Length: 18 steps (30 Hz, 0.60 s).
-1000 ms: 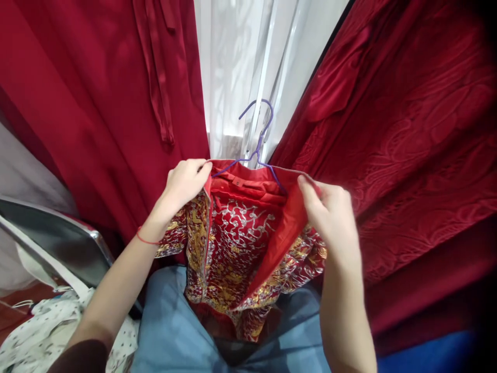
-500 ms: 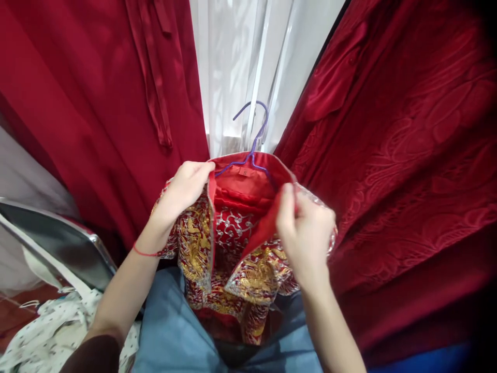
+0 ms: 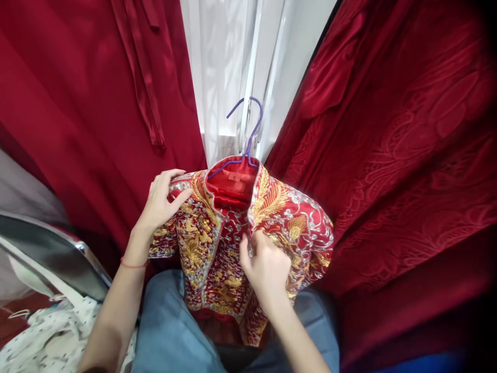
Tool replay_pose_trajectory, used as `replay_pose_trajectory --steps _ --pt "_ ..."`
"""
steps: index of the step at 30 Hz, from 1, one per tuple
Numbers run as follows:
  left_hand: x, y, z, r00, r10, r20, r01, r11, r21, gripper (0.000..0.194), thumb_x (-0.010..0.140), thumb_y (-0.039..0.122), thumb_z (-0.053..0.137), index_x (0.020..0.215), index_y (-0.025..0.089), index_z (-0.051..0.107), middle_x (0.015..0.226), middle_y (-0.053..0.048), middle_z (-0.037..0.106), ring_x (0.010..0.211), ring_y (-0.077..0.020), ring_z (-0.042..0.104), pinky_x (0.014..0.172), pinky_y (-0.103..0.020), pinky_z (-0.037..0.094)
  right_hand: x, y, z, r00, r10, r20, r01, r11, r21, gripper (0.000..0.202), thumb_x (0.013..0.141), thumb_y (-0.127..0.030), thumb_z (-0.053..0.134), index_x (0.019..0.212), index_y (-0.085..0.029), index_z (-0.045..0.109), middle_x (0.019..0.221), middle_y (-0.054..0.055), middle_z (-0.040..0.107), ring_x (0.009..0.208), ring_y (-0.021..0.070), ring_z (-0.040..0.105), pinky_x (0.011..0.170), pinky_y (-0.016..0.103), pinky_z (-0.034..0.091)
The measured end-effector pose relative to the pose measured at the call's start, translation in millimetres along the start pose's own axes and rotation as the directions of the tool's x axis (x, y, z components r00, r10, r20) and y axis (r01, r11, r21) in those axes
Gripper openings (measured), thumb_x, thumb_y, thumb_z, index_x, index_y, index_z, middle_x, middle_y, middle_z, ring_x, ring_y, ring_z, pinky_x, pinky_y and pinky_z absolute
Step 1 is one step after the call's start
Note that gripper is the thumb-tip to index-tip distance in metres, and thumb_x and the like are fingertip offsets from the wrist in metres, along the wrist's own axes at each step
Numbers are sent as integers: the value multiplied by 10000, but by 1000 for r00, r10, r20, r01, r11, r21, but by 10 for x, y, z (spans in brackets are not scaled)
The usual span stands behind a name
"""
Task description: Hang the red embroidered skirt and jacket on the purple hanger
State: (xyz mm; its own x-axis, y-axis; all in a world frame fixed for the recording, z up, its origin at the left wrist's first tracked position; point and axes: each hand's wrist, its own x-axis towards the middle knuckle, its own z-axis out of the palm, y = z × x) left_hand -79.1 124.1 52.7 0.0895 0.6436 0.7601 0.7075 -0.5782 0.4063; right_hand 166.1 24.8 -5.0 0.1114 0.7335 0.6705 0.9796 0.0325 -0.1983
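Observation:
A red jacket (image 3: 229, 274) with dense gold and silver embroidery hangs on a purple hanger (image 3: 258, 122), whose hook shows above the collar. Its front is parted, showing a red lining and a small label (image 3: 234, 177) at the neck. My left hand (image 3: 161, 199) rests on the jacket's left-side shoulder, thumb apart from the fingers. Lower down, my right hand (image 3: 267, 267) pinches the right-side front edge below the collar; its fingertips are partly hidden.
Red curtain-like cloth (image 3: 155, 77) hangs at the left, and patterned dark red cloth (image 3: 407, 155) at the right. A chair back (image 3: 50, 248) and a spotted white cloth (image 3: 42, 331) are at lower left. My blue-clad legs (image 3: 171, 321) lie under the jacket.
My left hand has gone from the collar edge outward to the shoulder. My right hand has moved down and left along the front edge. The opened collar has folded back to its shape.

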Motion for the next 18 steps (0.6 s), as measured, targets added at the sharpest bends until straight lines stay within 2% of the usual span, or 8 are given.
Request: replay_pose_trajectory --steps 2,5,8,10,12,15,18 --pt "27 -218 67 997 47 65 -54 992 118 476 902 537 577 1271 236 562 1304 -110 624 1237 -290 527 1108 -462 317 -64 -26 103 995 21 93 -15 998 -61 223 933 -324 541 780 -179 613 666 45 685 523 147 597 522 272 197" --pt "93 -363 167 997 69 43 -76 978 192 404 945 522 524 1193 214 605 1198 -111 679 1124 -277 596 1047 -413 366 -23 -38 143 972 80 220 -55 991 -118 198 950 -283 520 835 -168 632 693 64 702 556 161 633 523 279 199" --pt "96 -305 163 998 65 18 -68 972 224 358 971 513 489 1052 204 651 1013 -91 726 914 -239 655 847 -323 436 36 0 136 955 106 276 -75 990 -117 206 972 -241 477 885 -155 643 744 79 720 573 160 646 520 276 220" --pt "44 -186 79 999 46 27 -52 961 270 348 958 529 517 974 215 668 886 -62 725 796 -217 653 723 -290 411 35 23 114 960 90 265 -66 993 -95 220 976 -233 466 881 -146 645 756 86 719 572 155 640 517 273 236" --pt "-36 -19 -44 999 14 49 -29 946 323 349 935 551 553 901 225 672 747 -32 684 701 -202 628 636 -277 353 4 4 39 978 48 204 -39 998 -49 260 978 -236 454 818 -145 637 698 77 694 531 145 606 509 272 242" --pt "-153 281 -245 997 -40 71 12 934 358 364 910 563 589 790 225 651 592 -8 570 630 -190 582 588 -270 274 -60 -136 -205 1000 -25 -10 25 996 83 348 996 -249 410 716 -161 597 583 35 613 452 119 509 499 272 243" --pt "-205 550 -421 993 -103 53 80 941 329 355 900 545 618 768 216 634 574 -4 513 666 -189 582 601 -262 276 -82 -337 -432 978 -41 -206 88 970 227 377 1013 -261 395 684 -177 559 543 1 547 446 98 444 512 263 257"
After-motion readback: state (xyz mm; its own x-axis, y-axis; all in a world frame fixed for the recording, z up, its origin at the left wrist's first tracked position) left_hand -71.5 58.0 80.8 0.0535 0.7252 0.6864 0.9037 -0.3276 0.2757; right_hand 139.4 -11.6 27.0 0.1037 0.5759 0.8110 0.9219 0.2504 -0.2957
